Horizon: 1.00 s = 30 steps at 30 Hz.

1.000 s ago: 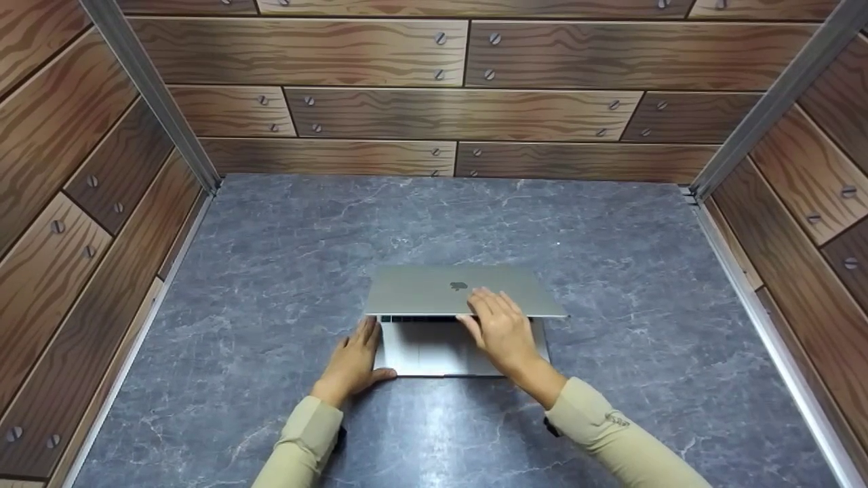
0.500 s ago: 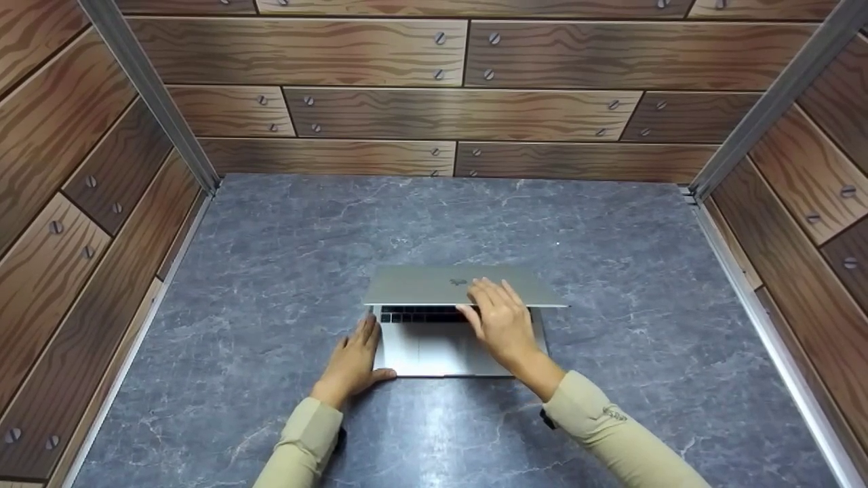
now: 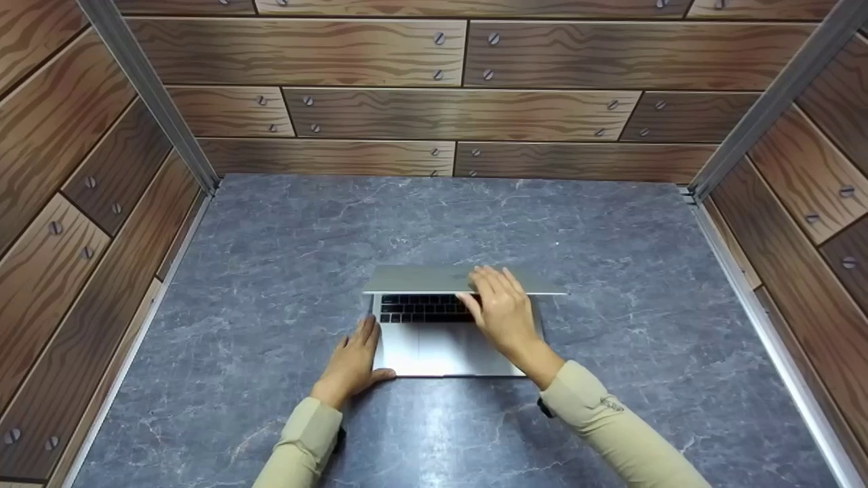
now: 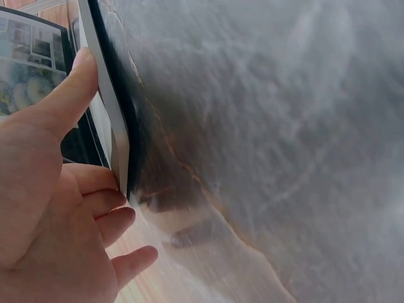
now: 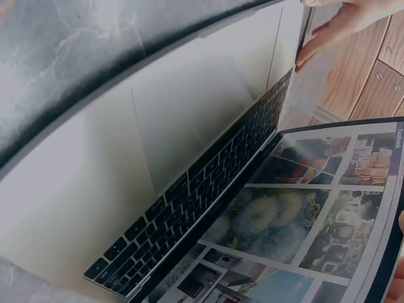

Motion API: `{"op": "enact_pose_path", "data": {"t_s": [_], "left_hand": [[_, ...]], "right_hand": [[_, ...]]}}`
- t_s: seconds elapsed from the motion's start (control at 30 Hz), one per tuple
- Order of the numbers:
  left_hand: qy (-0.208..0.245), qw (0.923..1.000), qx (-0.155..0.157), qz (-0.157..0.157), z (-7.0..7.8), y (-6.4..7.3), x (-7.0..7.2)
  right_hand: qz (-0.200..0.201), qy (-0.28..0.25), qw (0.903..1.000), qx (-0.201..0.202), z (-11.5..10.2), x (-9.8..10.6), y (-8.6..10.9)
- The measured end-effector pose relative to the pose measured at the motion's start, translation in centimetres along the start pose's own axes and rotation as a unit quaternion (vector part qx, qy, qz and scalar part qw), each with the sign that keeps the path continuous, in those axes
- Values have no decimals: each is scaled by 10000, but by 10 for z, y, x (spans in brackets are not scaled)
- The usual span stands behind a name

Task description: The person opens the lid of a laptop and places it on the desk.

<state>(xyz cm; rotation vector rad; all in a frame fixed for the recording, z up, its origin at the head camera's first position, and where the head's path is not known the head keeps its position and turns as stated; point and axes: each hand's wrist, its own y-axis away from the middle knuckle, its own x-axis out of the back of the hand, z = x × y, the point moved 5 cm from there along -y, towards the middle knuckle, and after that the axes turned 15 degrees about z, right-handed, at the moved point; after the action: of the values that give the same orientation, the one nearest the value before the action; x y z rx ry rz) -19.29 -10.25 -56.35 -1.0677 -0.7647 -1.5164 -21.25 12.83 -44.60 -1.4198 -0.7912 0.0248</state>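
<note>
A silver laptop (image 3: 400, 349) lies on the grey marbled tabletop, its lid (image 3: 413, 279) raised partway. My left hand (image 3: 349, 362) holds the base at its front left corner, thumb along the front edge and fingers beside the left side. In the left wrist view, the thumb and fingers of this left hand (image 4: 50, 183) span the corner. My right hand (image 3: 505, 315) pinches the lid's front edge, thumb beneath and fingers over the back. In the right wrist view, the black keyboard (image 5: 208, 189) shows, and the screen (image 5: 271, 214) is covered with printed-looking pictures.
The marbled tabletop (image 3: 305, 237) stretches around the laptop on all sides. Wood-plank-patterned walls (image 3: 373, 54) enclose it at the back, left and right. Metal posts (image 3: 149, 95) stand at the back corners, and metal rails (image 3: 766, 339) run along the sides.
The lid's front edge has risen and swung away, uncovering more of the keyboard. My right hand has moved slightly up with it. My left hand stays at the corner.
</note>
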Motion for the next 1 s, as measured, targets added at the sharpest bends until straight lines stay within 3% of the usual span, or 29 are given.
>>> {"op": "enact_pose_path", "data": {"t_s": [0.43,0.73,1.0], "left_hand": [[169,9999,35,11,-1,0,-1],[13,9989,374,-288,-1,-1,-3],[112,9991,344,-235,0,-1,-1]], "right_hand": [[436,9,9990,46,4,-5,-10],[413,69,9991,4,8,-9,-15],[458,299,9982,-233,9,-8,-22]]}}
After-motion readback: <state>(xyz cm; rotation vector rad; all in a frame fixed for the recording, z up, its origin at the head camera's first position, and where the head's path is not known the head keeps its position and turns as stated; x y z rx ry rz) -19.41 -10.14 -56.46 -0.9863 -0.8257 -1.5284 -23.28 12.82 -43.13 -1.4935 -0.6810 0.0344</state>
